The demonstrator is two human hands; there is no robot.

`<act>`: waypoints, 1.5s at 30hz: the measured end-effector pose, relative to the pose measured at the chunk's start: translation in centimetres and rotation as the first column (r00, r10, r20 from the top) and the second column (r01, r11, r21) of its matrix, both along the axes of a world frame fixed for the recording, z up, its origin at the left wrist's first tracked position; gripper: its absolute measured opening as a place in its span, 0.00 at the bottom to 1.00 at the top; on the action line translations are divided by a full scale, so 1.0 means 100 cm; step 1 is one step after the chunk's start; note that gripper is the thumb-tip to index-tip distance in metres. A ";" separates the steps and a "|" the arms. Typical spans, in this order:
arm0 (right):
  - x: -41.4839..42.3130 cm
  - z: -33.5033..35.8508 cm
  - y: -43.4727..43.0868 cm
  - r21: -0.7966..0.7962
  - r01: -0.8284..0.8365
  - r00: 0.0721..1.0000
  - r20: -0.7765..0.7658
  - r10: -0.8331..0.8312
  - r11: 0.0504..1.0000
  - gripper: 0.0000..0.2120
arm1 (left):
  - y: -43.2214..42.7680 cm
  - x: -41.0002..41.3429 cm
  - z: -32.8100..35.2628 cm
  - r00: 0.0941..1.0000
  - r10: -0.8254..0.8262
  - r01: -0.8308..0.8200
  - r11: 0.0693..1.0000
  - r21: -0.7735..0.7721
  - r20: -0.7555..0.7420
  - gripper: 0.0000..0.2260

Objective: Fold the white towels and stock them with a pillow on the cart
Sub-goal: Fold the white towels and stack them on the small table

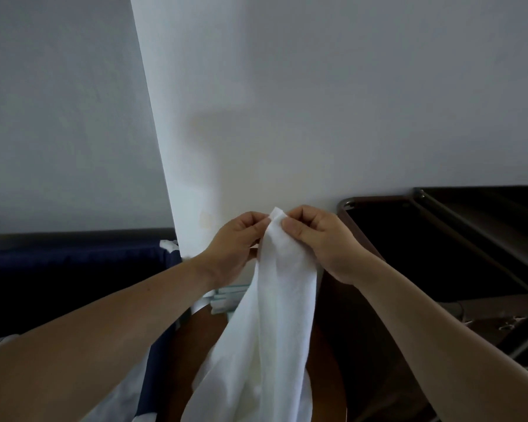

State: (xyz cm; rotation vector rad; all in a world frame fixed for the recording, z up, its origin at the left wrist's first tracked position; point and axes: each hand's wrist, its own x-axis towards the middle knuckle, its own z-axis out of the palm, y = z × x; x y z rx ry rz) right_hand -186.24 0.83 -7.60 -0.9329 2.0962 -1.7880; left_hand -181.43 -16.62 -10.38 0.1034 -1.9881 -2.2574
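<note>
Your left hand [237,242] and right hand [321,239] were held close together, each pinching the top corner of the white towel [276,315] between thumb and curled fingers, towel hung straight down below both grips, dark metal frame [375,198] stood at your right.

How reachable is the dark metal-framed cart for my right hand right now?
Probably yes: the dark metal-framed cart sits just beside the right hand with nothing between, though its fingers pinch the white cloth towel.

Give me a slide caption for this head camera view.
Left hand and right hand pinch the top end of a hanging white cloth towel before a pale wall.
</note>
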 end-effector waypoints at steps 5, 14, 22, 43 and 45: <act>-0.008 -0.004 -0.002 0.003 0.244 0.957 -0.163 -0.240 0.970 0.04 | 0.006 0.011 0.004 0.997 -0.070 0.071 0.996 0.049 -0.020 0.09; -0.006 -0.012 -0.001 -0.037 0.178 0.962 -0.202 -0.182 0.983 0.06 | 0.003 0.016 0.001 0.995 -0.094 0.090 0.992 -0.090 -0.035 0.07; -0.011 0.000 0.009 0.259 0.046 0.967 -0.253 0.022 0.965 0.02 | -0.002 0.015 0.006 0.988 -0.115 0.078 0.950 -0.304 -0.106 0.05; -0.025 0.136 -0.020 -0.405 0.209 0.835 -0.400 -0.378 0.890 0.06 | -0.012 0.006 0.066 0.782 -0.013 -0.441 0.696 -0.567 -0.624 0.13; -0.022 0.141 -0.021 -0.364 0.161 0.878 -0.372 -0.302 0.917 0.05 | -0.012 0.010 0.066 0.888 -0.043 -0.262 0.771 -0.580 -0.458 0.11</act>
